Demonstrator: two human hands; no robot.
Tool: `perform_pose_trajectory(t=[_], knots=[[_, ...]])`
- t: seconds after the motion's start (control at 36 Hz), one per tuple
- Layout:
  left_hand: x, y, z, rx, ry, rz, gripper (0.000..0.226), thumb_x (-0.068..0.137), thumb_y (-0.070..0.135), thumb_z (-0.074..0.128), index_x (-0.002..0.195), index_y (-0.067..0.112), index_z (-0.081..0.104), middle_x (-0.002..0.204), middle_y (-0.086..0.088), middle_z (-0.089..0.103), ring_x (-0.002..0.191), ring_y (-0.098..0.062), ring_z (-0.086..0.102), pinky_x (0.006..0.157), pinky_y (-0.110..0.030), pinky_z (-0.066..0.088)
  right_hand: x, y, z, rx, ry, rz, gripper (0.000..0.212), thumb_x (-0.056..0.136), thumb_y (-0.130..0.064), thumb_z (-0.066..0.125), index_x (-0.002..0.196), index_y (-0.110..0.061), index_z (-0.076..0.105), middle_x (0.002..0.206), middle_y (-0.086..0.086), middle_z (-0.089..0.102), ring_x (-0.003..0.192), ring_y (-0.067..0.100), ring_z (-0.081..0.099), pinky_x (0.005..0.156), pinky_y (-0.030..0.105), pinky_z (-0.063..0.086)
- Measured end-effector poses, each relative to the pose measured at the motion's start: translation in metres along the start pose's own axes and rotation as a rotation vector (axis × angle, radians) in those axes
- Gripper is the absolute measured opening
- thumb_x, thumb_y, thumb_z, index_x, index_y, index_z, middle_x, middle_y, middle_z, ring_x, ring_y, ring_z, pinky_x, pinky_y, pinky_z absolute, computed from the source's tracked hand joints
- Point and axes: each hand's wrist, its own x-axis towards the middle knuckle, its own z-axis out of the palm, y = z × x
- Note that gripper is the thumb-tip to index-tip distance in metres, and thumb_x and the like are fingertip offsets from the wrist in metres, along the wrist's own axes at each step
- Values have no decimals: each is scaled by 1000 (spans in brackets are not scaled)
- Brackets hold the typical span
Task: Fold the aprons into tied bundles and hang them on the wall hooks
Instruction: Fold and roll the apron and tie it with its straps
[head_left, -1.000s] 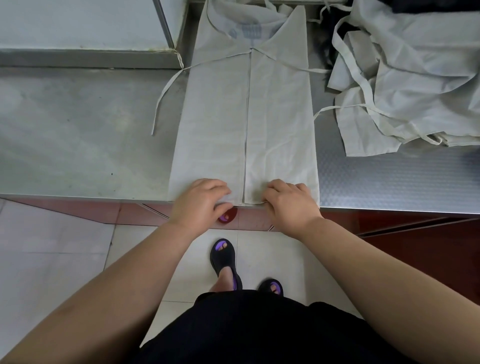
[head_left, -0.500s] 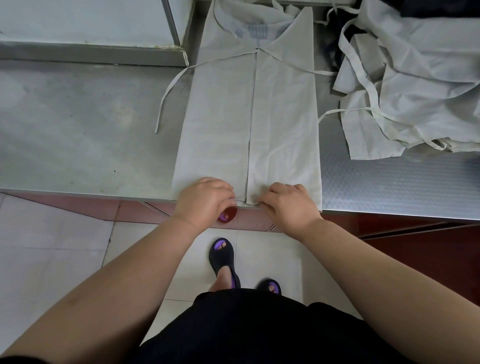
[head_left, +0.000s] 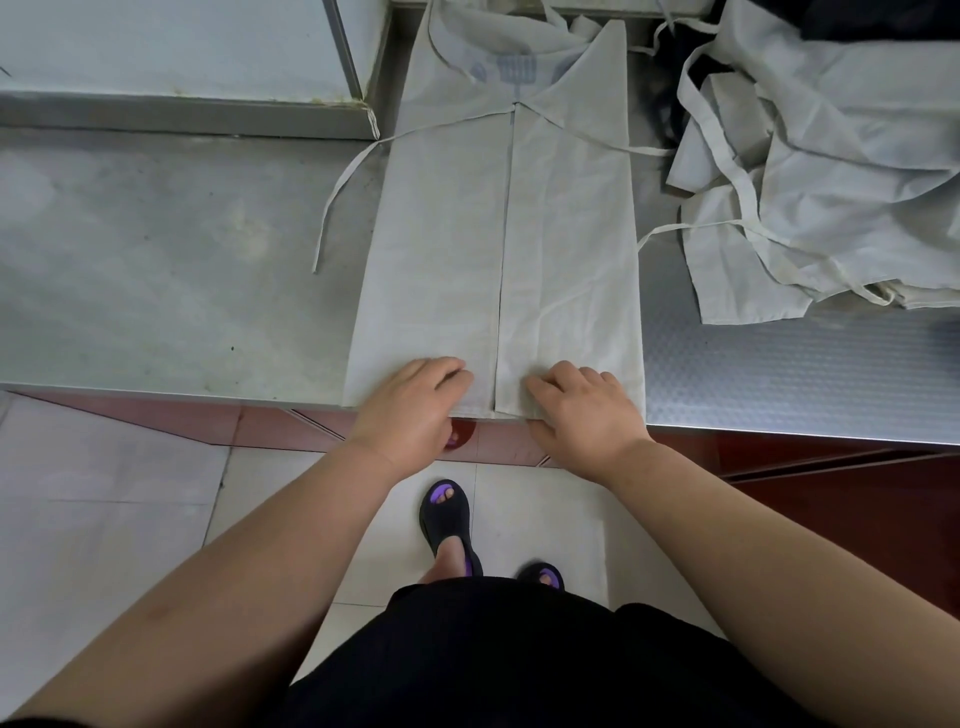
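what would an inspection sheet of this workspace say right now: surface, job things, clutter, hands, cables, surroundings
surface: metal counter, dull and stained on the left, textured steel on the right
job's things: folded apron lies lengthwise, both sides folded in to meet down the middle, near hem at the counter edge; pile of unfolded aprons to its right
clutter: nothing seen
hands: left hand and right hand grip the near hem, fingers curled, one on each half
cables: nothing seen
surroundings: raised ledge at back left; tiled floor below
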Motion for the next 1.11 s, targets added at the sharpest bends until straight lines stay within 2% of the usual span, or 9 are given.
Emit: perform_pose_trajectory(t=[0.06,0.11,0.17,0.22,0.28,0.47,0.72,0.97,1.11], knots=[[3,1,-4,-47,-28,-6,53,61,1,74,113,5,65,119,-10,62,105,-33,60,88,-37,49,-1,1,0,77,34,-1,39,91,-28,36,119,-17,62,115,10,55,106,35,51,86,37,32],[5,1,-9,-73,-79,-59,49,75,11,65,124,13,60,131,-2,56,121,-28,49,100,-34,37,0,4,-2,74,1,10,34,96,-26,39,120,-20,63,132,8,49,122,31,43,99,36,28],[9,1,-14,-72,-89,-85,47,79,16,61,126,18,59,131,4,54,127,-23,42,103,-33,29,3,8,-6,70,-25,5,30,97,-25,38,113,-16,63,130,5,48,120,30,45,95,34,29],[14,2,-19,-87,-136,-107,46,79,16,58,126,21,57,129,7,52,124,-19,43,97,-28,33,7,8,-12,66,-36,-1,27,98,-24,35,102,-13,59,110,2,52,99,29,52,77,31,28],[21,1,-25,-72,-216,-136,47,81,13,55,127,23,54,130,9,48,119,-16,45,90,-25,39,12,9,-21,99,-87,26,25,100,-24,31,101,-14,54,101,0,54,84,27,48,72,30,27],[62,-15,-46,-83,-410,-234,22,95,16,41,105,19,62,100,-4,62,98,-27,55,78,-33,43,34,16,-50,201,-247,123,19,102,-32,29,91,-20,39,85,3,50,80,26,46,66,32,35],[100,-32,-55,-37,-516,-231,28,99,21,40,122,19,57,117,-11,57,110,-30,51,88,-34,41,75,25,-61,1,-304,162,19,102,-31,29,99,-18,44,94,5,54,82,25,46,52,29,25],[108,-42,-53,3,-510,-264,20,94,21,49,114,20,54,113,-6,58,105,-26,52,80,-32,42,89,26,-58,-67,-309,209,24,101,-34,38,111,-16,51,105,7,60,95,28,56,68,30,34],[111,-35,-54,147,-471,-232,23,94,20,50,117,21,48,118,-2,50,110,-23,50,75,-31,36,91,33,-52,-150,-279,235,23,98,-32,43,116,-18,46,101,4,63,90,27,58,65,29,35]])
